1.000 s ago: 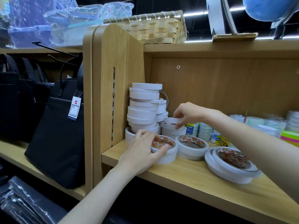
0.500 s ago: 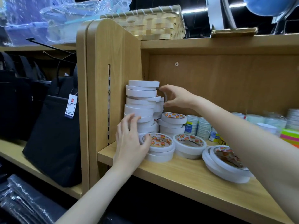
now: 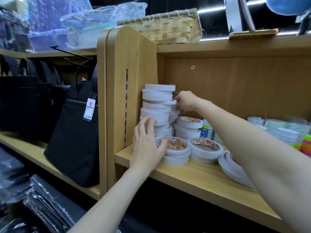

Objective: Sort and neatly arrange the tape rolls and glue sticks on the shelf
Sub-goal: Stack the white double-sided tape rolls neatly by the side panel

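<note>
A tall uneven stack of white tape rolls (image 3: 157, 106) stands in the left corner of the wooden shelf (image 3: 205, 179). My left hand (image 3: 147, 145) presses its straight fingers against the stack's lower front rolls. My right hand (image 3: 186, 101) reaches behind the stack's upper part, its fingers curled on a roll there. Shorter piles of tape rolls (image 3: 188, 126) with orange-printed cores lie in front and to the right, and two flat rolls (image 3: 233, 169) rest further right under my forearm. No glue sticks are identifiable.
A wooden side panel (image 3: 133, 91) bounds the shelf on the left. Wrapped small tapes (image 3: 207, 130) and coloured sticky notes (image 3: 305, 145) fill the back right. A woven basket (image 3: 168, 26) sits on top. Black bags (image 3: 74, 132) hang left.
The left hand stayed against the lower rolls of the tall stack. The right hand slid lower behind the stack's upper rolls and curled its fingers there.
</note>
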The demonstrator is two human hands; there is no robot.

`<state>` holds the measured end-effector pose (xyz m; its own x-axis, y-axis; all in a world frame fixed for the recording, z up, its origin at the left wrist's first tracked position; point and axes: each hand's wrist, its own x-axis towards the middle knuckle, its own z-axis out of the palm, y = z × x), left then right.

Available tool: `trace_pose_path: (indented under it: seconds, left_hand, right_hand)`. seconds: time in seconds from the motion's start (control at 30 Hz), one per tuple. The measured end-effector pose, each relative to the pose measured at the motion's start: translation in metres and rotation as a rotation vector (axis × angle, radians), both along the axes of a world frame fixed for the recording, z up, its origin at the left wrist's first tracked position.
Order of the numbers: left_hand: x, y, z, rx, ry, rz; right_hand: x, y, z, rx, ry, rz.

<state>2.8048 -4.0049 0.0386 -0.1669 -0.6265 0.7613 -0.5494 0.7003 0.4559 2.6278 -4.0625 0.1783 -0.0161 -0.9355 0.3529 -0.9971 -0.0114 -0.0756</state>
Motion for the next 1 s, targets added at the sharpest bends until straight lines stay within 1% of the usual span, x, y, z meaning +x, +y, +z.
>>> trace_pose_path:
  seconds: [0.07,0.13,0.27,0.37,0.43,0.5,0.53,0.6,0.67,0.73,0.83,0.87,0.9,0.97,1.0]
  left_hand:
    - [0.0,0.0,0.0,0.002,0.002,-0.004]
    - [0.001,0.0,0.0,-0.004,0.013,-0.006]
    - [0.0,0.001,0.002,-0.006,0.005,-0.006]
    - [-0.001,0.003,0.002,-0.011,0.026,-0.007]
    - [-0.001,0.01,0.004,-0.02,0.13,-0.038]
    - [-0.006,0.018,0.012,-0.032,0.263,-0.104]
    - [-0.012,0.02,0.018,-0.049,0.266,-0.138]
    - [-0.023,0.019,0.024,-0.094,0.115,-0.134]
    - [-0.03,0.014,0.029,-0.076,-0.025,-0.093]
    - [-0.03,0.009,0.028,-0.036,-0.059,-0.083]
    - [-0.027,0.007,0.026,-0.048,-0.1,-0.164]
    - [-0.026,0.008,0.026,-0.037,-0.109,-0.198]
    - [-0.025,0.01,0.028,0.005,-0.098,-0.243]
    - [-0.022,0.016,0.03,0.145,-0.035,-0.352]
    - [-0.021,0.019,0.031,0.197,-0.032,-0.393]
  right_hand:
    - [-0.008,0.017,0.01,-0.109,0.047,-0.025]
    - [-0.02,0.044,0.021,-0.124,0.071,-0.038]
    - [-0.047,0.116,0.027,-0.007,-0.079,0.021]
    - [-0.053,0.148,0.013,0.164,-0.125,0.073]
    - [-0.054,0.153,-0.001,0.275,-0.115,0.067]
    - [-0.052,0.152,-0.013,0.339,-0.088,0.035]
    - [-0.051,0.15,-0.017,0.355,-0.076,0.019]
    - [-0.047,0.149,-0.021,0.384,-0.089,0.008]
    - [-0.043,0.152,-0.019,0.354,-0.116,0.008]
    - [-0.038,0.156,-0.017,0.354,-0.087,-0.019]
    - [-0.033,0.163,-0.014,0.358,0.092,-0.097]
    - [-0.033,0.164,-0.013,0.319,0.073,-0.088]
    - [-0.032,0.165,-0.012,0.279,-0.02,-0.065]
    - [-0.029,0.166,-0.013,0.235,-0.249,-0.007]
    - [-0.027,0.166,-0.015,0.224,-0.304,-0.006]
